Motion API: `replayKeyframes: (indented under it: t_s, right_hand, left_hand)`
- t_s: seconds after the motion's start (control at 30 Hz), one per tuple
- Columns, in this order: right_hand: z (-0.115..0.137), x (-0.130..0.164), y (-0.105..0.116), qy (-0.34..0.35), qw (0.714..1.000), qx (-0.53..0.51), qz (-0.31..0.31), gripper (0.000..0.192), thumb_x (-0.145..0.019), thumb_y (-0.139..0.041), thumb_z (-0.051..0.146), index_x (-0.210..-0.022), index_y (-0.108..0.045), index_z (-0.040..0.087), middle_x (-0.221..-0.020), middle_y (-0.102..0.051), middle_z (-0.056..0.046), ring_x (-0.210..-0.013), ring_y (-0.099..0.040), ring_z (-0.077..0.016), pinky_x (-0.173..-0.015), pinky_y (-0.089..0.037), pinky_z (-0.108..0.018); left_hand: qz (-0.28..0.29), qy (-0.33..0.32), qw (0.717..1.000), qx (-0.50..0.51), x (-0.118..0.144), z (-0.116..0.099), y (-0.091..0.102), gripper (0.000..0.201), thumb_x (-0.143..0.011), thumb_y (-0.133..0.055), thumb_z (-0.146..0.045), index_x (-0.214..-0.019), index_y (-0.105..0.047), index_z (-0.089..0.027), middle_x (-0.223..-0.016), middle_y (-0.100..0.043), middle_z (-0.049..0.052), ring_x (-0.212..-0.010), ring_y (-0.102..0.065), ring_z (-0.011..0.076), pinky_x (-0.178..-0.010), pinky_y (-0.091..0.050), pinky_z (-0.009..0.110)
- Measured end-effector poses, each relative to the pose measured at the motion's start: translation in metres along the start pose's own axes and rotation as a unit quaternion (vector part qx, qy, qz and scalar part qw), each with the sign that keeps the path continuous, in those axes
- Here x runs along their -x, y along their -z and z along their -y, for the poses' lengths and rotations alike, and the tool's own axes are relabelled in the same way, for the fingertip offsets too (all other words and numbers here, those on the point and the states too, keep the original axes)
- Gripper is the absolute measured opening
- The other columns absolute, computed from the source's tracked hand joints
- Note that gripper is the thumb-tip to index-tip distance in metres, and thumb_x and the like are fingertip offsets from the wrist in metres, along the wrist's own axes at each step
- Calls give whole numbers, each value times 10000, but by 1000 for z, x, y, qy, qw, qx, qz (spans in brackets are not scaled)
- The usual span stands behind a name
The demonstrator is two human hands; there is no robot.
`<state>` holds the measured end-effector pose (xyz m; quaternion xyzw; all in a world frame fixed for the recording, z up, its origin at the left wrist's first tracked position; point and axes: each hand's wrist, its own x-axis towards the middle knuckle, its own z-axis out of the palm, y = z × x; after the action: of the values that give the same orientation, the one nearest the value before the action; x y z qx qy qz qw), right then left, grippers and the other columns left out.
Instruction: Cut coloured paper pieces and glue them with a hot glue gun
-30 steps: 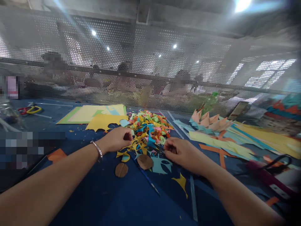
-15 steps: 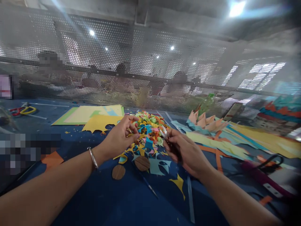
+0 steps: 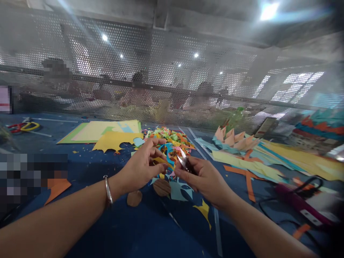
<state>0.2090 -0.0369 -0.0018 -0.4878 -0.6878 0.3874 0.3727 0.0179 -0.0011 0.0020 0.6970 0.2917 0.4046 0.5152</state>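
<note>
My right hand (image 3: 202, 177) is wrapped round a pair of small scissors (image 3: 183, 160) with silver blades, spread apart and pointing up and left. Their dark handle is mostly hidden in my palm. My left hand (image 3: 143, 166) has its fingers curled, thumb and fingertips around a yellow piece of paper (image 3: 162, 161); its exact outline blurs into the scraps behind. A curved blue paper strip (image 3: 170, 154) shows between my two hands, close to the blades. Behind them lies a heap of coloured paper scraps (image 3: 172, 135). Below are two brown wood-patterned discs, one round (image 3: 134, 198) and one larger (image 3: 161, 187).
Stacked paper sheets (image 3: 94, 129) and a notched yellow sheet (image 3: 111, 140) lie back left. Red and yellow-handled scissors (image 3: 25, 126) are farther left. Pointed paper pieces (image 3: 233, 138) stand right of the heap. A purple power strip (image 3: 298, 206) with cables sits at right. A perforated screen (image 3: 113, 53) rises behind.
My left hand has moved right and slightly down, closer to the scissors. My right hand has shifted slightly left, and the scissor blades now show spread apart. A pale blue paper piece is uncovered behind my left hand.
</note>
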Motion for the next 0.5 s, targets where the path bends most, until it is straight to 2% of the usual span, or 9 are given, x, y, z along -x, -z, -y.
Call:
replayKeyframes:
  t_s: [0.1,0.23,0.37,0.5]
  right_hand:
    - [0,0,1,4,1000,4,-7,227,-809,-583,415,-756,-538,198,-566,-419,48,-418,-322,-68,-402,-285,-236]
    - [-1,-1,2,6,1000,5,-8,233,-805,-587,415,-735,-529,201,-538,-398,56,-412,-316,-70,-399,-273,-238]
    - [-4,-1,1,-3,1000,-13,-8,251,-839,-557,441,-769,-510,204,-497,-382,76,-390,-318,-73,-407,-269,-236]
    - [-7,-2,2,-30,999,-18,6,318,-858,-507,517,-780,-479,210,-521,-346,82,-386,-294,-69,-390,-237,-228]
  left_hand:
    - [-31,53,995,75,1,1,-9,539,-671,-701,-210,-1130,-418,-199,-825,-625,15,-721,-606,157,-622,-473,269]
    - [-67,113,982,134,3,5,-19,284,-673,-717,-267,-896,-569,-173,-781,-653,24,-703,-615,148,-604,-463,264]
    - [-78,119,977,156,2,9,-18,172,-690,-715,-265,-778,-608,-161,-767,-671,27,-721,-635,148,-647,-471,269]
    - [-108,108,975,162,-1,10,-13,148,-686,-696,-196,-810,-619,-172,-775,-673,12,-746,-635,147,-684,-480,278]
